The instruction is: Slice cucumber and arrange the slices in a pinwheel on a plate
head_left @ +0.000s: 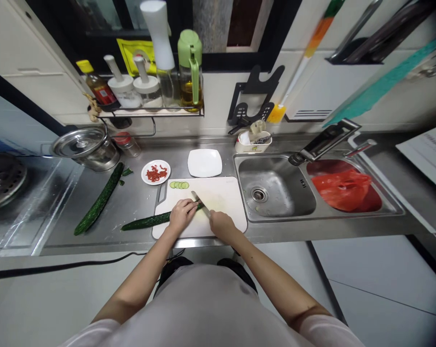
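On the white cutting board [225,193] my left hand [182,215] presses down on a dark green cucumber [145,222], whose far end sticks out past the board's left edge. My right hand [222,225] grips the handle of a kitchen knife [200,202]. The blade lies across the cucumber's right end, close to my left fingertips. Several thin cucumber slices [179,185] overlap at the board's upper left. A second whole cucumber [100,198] rests on the steel counter to the left, with small green end pieces [127,171] beside it.
Behind the board stand a plate of chopped red pieces [161,162] and a white square plate [204,171]. The sink [277,214] adjoins on the right, a red plastic bag [342,188] in its smaller basin. A lidded pot [105,161] and a spice jar [131,148] sit back left.
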